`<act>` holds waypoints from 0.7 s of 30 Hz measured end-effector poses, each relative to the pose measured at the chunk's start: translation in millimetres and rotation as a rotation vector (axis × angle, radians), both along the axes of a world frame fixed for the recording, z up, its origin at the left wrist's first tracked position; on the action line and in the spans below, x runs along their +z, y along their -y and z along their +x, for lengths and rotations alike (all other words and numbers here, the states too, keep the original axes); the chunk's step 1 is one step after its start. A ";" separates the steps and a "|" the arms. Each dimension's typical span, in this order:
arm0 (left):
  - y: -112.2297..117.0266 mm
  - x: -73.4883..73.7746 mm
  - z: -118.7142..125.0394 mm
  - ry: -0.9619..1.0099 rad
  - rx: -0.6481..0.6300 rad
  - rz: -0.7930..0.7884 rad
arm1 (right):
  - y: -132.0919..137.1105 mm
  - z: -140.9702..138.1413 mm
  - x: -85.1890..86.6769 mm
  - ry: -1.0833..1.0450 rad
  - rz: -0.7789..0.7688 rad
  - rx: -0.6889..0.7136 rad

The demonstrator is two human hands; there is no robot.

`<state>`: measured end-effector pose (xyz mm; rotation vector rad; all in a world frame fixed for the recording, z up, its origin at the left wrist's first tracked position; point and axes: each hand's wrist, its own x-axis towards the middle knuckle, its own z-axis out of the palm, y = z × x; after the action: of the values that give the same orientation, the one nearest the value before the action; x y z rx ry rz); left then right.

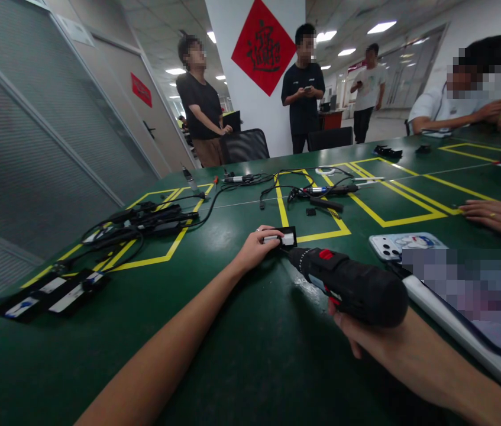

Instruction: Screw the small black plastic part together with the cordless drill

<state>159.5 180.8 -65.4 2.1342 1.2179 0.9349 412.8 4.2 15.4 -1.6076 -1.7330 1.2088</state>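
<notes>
My right hand (350, 325) is wrapped round the grip of a black and red cordless drill (352, 281), which lies level and points left and away. The drill's front end is close to my left hand (257, 247); whether the bit touches anything is hard to see. Bent fingers of my left hand hold a small white part (287, 239) on a flat black piece (291, 230) down on the table. My left fingertips partly cover these pieces.
Yellow tape (325, 236) marks boxes on the green table (215, 367). Black cables (157, 222) and black-and-white pieces (66, 296) lie left. A pen-shaped electric screwdriver (319, 190) lies ahead. A phone (403, 244), a tablet (476, 302) and another person's hand (496, 218) are right. Several people are beyond.
</notes>
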 end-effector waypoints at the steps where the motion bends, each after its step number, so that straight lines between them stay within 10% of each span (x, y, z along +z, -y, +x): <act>1: -0.1 -0.3 -0.1 0.001 -0.002 0.003 | 0.1 0.1 0.4 0.002 0.005 -0.002; 21: -1.7 -1.3 -2.0 -0.009 -0.030 0.042 | 0.4 -0.3 2.2 -0.002 0.024 -0.035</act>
<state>157.5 182.5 -66.7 2.1856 1.1770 0.9460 412.4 3.8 17.6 -1.6157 -1.7052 1.1681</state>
